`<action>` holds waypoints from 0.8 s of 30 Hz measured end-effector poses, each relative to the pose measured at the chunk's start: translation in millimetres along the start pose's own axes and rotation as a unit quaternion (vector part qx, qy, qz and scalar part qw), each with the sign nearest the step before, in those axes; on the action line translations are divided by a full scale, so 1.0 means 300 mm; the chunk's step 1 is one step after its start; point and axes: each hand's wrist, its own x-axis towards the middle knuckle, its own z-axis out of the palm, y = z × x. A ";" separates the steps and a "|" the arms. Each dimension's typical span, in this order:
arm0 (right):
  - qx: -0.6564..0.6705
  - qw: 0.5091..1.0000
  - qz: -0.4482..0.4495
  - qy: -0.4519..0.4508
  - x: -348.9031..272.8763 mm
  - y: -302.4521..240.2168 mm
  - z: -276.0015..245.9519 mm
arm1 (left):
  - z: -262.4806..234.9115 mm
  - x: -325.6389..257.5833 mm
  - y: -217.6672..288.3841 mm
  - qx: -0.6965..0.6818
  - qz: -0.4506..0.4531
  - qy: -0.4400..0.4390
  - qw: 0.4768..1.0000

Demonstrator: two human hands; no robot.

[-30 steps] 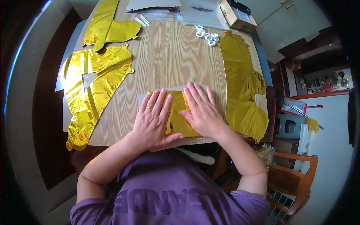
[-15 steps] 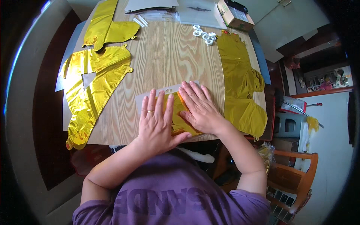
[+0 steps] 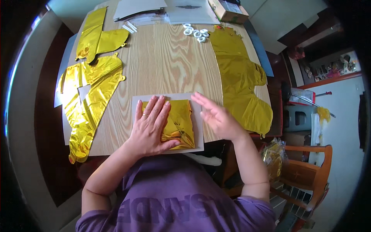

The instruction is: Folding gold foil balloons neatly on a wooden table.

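Looking down from the head cam, near edge first: my left hand (image 3: pixel 151 129) lies flat, palm down, fingers spread, on a folded gold foil balloon (image 3: pixel 178 123), covering its left half. The foil sits on a grey card sheet (image 3: pixel 199 116) at the near edge of the wooden table (image 3: pixel 166 65), dead centre at 6 o'clock

My right hand (image 3: pixel 217 118) is at 3 o'clock of the folded foil, open, fingers straight and loosely together, tilted over the card's right edge. I can't tell if it touches the card or hovers just above it. It's gripping nothing

Further out at 9 o'clock: a long flattened gold balloon (image 3: pixel 87 104) lies along the left side of the table, partly over a pale sheet. At 11 o'clock, another gold balloon piece (image 3: pixel 96 38)

At 2 o'clock, a big flat gold balloon (image 3: pixel 239 81) runs down the right side and hangs past the table edge

Far edge, 12 o'clock: white plastic rings (image 3: pixel 195 32) in a cluster, two white sticks (image 3: pixel 129 28) to their left, papers (image 3: pixel 166 9) behind them, and a cardboard box (image 3: pixel 228 11) at 1 o'clock
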 end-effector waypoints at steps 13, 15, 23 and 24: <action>-0.061 0.963 0.213 -0.152 0.264 -0.039 -0.098 | -0.017 0.007 -0.014 -0.073 -0.003 0.006 0.997; -0.063 0.953 0.222 -0.195 0.293 -0.050 -0.096 | -0.013 0.005 -0.019 -0.075 -0.004 0.006 0.997; -0.019 0.919 0.291 -0.267 0.344 -0.032 -0.104 | -0.019 0.008 -0.021 -0.080 -0.003 -0.006 0.997; -0.015 0.915 0.303 -0.267 0.344 -0.038 -0.100 | -0.019 0.008 -0.021 -0.080 -0.003 -0.007 0.997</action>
